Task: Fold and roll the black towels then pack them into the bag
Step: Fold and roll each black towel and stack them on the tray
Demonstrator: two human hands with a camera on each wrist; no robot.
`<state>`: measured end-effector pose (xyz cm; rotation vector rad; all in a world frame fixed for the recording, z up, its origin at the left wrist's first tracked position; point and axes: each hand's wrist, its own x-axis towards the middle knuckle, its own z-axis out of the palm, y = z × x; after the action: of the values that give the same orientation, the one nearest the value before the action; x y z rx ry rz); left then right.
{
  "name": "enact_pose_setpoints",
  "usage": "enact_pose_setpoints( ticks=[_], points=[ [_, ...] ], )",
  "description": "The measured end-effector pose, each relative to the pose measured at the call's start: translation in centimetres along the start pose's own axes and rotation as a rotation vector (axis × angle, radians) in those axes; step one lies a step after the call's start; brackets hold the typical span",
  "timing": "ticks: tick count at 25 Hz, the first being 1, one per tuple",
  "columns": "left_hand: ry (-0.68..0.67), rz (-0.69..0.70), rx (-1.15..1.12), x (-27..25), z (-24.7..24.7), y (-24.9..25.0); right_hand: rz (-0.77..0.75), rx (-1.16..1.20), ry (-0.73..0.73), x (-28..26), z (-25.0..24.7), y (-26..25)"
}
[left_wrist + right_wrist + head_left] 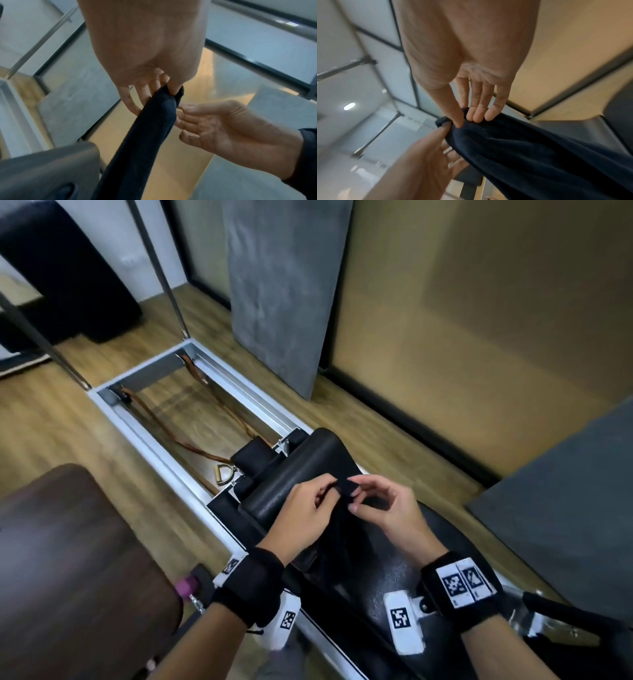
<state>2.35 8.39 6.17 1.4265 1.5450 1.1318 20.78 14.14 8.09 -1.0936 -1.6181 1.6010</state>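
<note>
Towel [346, 487]: black, one corner raised, remainder hanging to the padded surface [294, 474]. Left hand [301, 515]: pinching the corner. Right hand [387, 508]: pinching the same corner alongside.

Towel [530, 155]: dark matt cloth, soft napped pile. Padded carriage [291, 474]: black leather-look covering, slight sheen, fine grain. Frame rails [161, 446]: brushed silvery metal. Floor [51, 422]: wood-grain planks, satin. Wrist bands [248, 583]: black matt fabric.
</note>
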Motion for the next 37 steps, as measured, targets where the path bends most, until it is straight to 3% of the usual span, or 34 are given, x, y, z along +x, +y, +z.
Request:
enact_pose_setpoints(
  ticks=[6,9,13,21,26,29,34,37],
  points=[
    [0.216,0.113,0.102,-8.2,-1.9,7.2,-0.354,-0.176,-0.123,-5.2,2.1,-5.8],
    [0.283,0.075,0.09,-14.5,-3.3,9.4,-0.414,-0.091,-0.294,-8.4,3.7,-8.9],
    [0.283,-0.099,0.099,-25.2,-6.0,8.5,-0.467,-0.037,-0.332,-11.1,6.1,-12.0],
    [0.736,-0.227,0.375,-40.8,-14.5,9.0,-0.391,0.11,-0.314,-13.2,10.8,-13.3],
    [0.879,-0.185,0.339,-45.3,-17.4,10.5,-0.346,0.119,-0.36,-15.2,13.7,-13.5],
    [0.988,-0.113,0.472,-47.7,-18.7,11.6,-0.321,0.106,-0.316,-16.1,15.4,-13.8],
    [1.097,-0.244,0.697,-50.9,-21.3,12.7,-0.297,0.106,-0.273,-16.8,17.5,-14.4],
    [1.201,-0.248,0.799,-51.9,-22.9,12.7,-0.3,0.105,-0.262,-17.5,19.3,-15.0]
  ],
)
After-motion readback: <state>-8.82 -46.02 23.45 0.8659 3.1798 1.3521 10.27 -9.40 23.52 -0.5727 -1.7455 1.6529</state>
